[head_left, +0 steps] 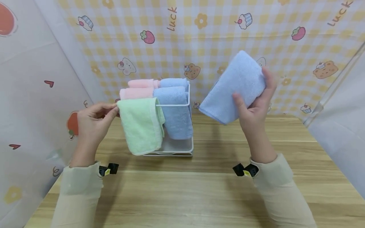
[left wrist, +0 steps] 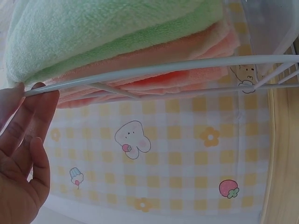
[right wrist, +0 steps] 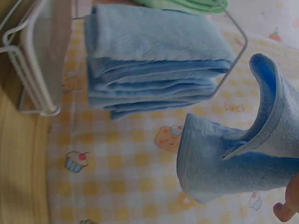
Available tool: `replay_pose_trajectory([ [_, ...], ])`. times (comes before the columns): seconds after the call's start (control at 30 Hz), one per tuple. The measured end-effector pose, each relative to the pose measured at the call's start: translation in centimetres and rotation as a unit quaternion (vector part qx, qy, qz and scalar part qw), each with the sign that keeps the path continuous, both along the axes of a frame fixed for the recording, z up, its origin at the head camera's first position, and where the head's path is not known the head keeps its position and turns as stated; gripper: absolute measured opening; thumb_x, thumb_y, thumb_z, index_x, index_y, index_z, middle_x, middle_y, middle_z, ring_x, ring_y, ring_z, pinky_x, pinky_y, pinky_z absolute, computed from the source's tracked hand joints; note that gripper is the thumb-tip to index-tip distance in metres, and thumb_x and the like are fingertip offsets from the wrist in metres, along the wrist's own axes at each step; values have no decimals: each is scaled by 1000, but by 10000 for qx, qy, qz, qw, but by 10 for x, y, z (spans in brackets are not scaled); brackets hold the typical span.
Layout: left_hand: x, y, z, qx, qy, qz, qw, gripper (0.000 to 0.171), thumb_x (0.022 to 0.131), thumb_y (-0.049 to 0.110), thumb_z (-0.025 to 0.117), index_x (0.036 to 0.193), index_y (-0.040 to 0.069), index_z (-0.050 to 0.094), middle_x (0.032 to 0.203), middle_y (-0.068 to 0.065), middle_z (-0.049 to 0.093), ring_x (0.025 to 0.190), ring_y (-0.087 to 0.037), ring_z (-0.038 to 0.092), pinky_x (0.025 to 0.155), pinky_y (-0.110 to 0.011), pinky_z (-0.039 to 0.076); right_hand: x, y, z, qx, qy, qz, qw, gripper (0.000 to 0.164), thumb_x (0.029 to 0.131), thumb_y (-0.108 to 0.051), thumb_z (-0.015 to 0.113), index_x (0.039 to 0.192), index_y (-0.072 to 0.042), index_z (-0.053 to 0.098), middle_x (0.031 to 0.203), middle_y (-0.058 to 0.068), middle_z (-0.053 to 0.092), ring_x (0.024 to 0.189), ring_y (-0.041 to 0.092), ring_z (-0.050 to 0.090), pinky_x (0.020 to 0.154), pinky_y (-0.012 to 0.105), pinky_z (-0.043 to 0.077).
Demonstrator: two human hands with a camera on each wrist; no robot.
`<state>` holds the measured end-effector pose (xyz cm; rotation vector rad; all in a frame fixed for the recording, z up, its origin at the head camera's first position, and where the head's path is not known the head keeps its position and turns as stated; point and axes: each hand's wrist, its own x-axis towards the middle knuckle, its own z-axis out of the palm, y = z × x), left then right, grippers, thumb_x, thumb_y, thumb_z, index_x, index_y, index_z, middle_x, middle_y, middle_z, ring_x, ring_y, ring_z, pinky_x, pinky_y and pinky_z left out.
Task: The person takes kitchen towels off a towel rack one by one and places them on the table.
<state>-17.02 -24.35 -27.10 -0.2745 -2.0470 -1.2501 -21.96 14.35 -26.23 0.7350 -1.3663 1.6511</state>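
Note:
A white wire towel rack [head_left: 174,104] stands on the table with several folded towels draped over its bars. At its front left hangs a green towel [head_left: 141,125], with pink towels [head_left: 137,92] behind it and blue towels [head_left: 178,117] to the right. My left hand [head_left: 95,122] pinches the rack's left front corner beside the green towel; in the left wrist view the thumb and fingers meet on the white bar [left wrist: 154,70]. Right of the rack, my right hand [head_left: 255,109] grips a folded blue towel [head_left: 239,87] in the air, apart from the rack. Its fold gapes in the right wrist view.
Below the hanging towels is the rack's pale bottom tray [head_left: 178,145]. The wooden table [head_left: 182,196] stretches in front. A yellow checked cloth [head_left: 216,41] hangs behind, and white cloth sheets [head_left: 28,95] close off both sides.

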Motion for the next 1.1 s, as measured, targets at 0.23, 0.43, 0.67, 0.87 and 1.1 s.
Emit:
replay_pose_trajectory([
  [0.23,0,0,-1,-28,63,10,10000,10,88,-3,71,94,-10,74,81,30,69,68,5,67,66,-9,53,0,15,-27,743,-536,-169,9956,68,88,-15,75,135,9,32,132,4,43,107,19,52,83,24,48],
  [0.43,0,0,-1,-90,55,66,9999,9,89,-2,71,94,-9,75,81,31,68,67,5,68,64,-9,52,-2,28,-41,847,-1315,246,9874,59,83,9,70,134,4,42,127,3,48,101,17,55,75,19,54],
  [0.67,0,0,-1,-91,33,106,9999,10,89,-1,70,94,-8,75,81,31,68,67,4,68,63,-9,52,-3,35,-51,1714,-2179,62,9608,65,83,10,71,139,-4,43,127,-2,47,101,16,57,73,17,55],
  [0.87,0,0,-1,-30,27,72,10000,10,89,-2,70,94,-8,75,81,30,69,67,1,69,63,-10,52,-7,36,-59,2282,-2503,335,9403,67,84,8,71,142,-5,40,124,-3,46,101,15,56,74,19,55],
  [1.1,1,1,0,-49,37,90,9999,10,88,-2,71,95,-8,75,81,31,68,68,4,68,66,-9,53,-20,34,-70,2940,-3005,497,9060,70,88,-1,73,146,-15,37,136,13,44,104,24,54,75,26,54],
])
